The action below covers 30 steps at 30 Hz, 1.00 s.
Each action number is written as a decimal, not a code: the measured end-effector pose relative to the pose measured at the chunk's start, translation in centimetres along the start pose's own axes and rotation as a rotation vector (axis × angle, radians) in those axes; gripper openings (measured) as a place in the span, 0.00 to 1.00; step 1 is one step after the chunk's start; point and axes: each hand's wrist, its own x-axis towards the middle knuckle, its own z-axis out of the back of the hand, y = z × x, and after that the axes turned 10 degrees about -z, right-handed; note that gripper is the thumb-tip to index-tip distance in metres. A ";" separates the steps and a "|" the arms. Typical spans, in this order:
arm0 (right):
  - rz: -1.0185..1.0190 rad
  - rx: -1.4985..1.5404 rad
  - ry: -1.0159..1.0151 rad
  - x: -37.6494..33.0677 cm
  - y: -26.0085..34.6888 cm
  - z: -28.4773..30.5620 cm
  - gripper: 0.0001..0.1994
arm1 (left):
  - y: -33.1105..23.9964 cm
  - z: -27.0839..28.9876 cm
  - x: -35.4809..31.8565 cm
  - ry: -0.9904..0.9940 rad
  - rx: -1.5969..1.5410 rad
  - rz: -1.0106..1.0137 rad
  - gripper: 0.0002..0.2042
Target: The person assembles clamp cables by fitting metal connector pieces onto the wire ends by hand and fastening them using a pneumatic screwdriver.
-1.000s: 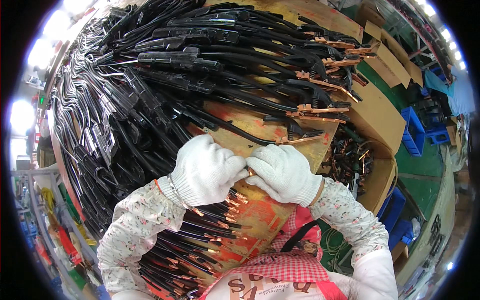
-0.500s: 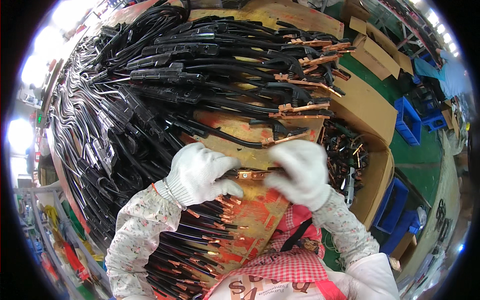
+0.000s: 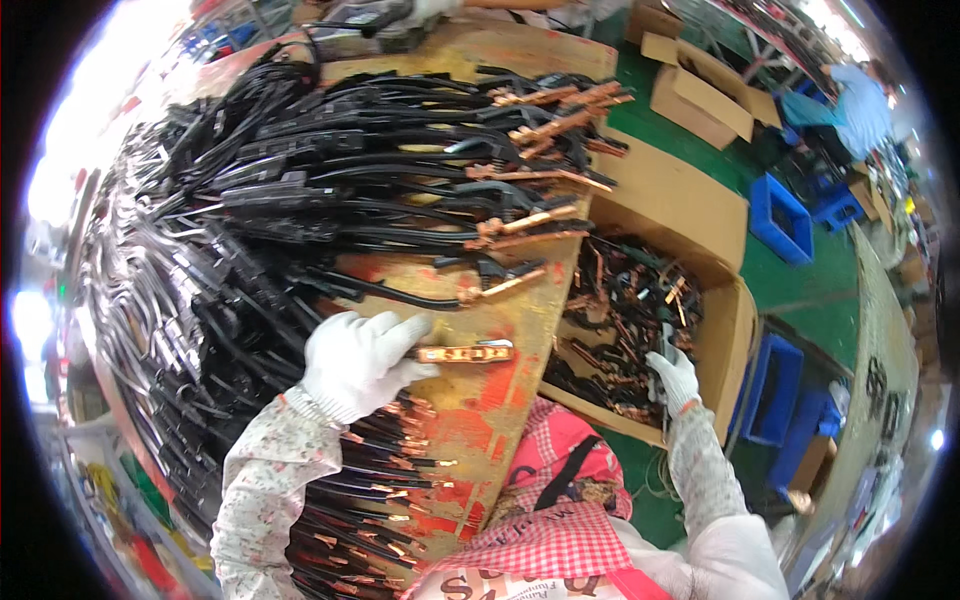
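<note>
One table (image 3: 480, 325), one left hand (image 3: 362, 366), one right hand (image 3: 675, 382).
There is one copper-coloured fitting (image 3: 466, 353) in the left hand, one grey tool (image 3: 667, 338) at the right, two open cardboard boxes, one near (image 3: 732, 330) and one far (image 3: 697, 105), at least two blue crates (image 3: 790, 246), and one person in light blue (image 3: 860, 115); copper-coloured clamps (image 3: 520, 176) number at least five, and black cables (image 3: 340, 488) run to dozens, too overlapped for exact counting.

Massed cables (image 3: 268, 205) and a parts-filled carton (image 3: 730, 325) show a workshop.
</note>
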 end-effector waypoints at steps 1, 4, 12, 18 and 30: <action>0.005 0.059 0.014 -0.7 0.4 0.0 0.20 | -0.4 0.0 0.7 0.002 0.006 0.044 0.28; 0.094 0.364 0.159 -4.6 2.2 -1.1 0.12 | -0.8 0.2 1.2 -0.077 -0.106 0.088 0.28; 0.550 1.002 1.270 -14.8 15.7 -10.0 0.27 | -0.8 0.0 0.4 -0.064 -0.031 0.054 0.14; 0.646 0.800 1.080 -20.7 20.1 -15.6 0.20 | -1.4 -0.7 1.0 -0.115 -0.070 0.158 0.10; 0.812 0.668 0.932 -20.6 17.9 -18.5 0.20 | -1.2 0.0 0.7 0.035 -0.026 0.186 0.11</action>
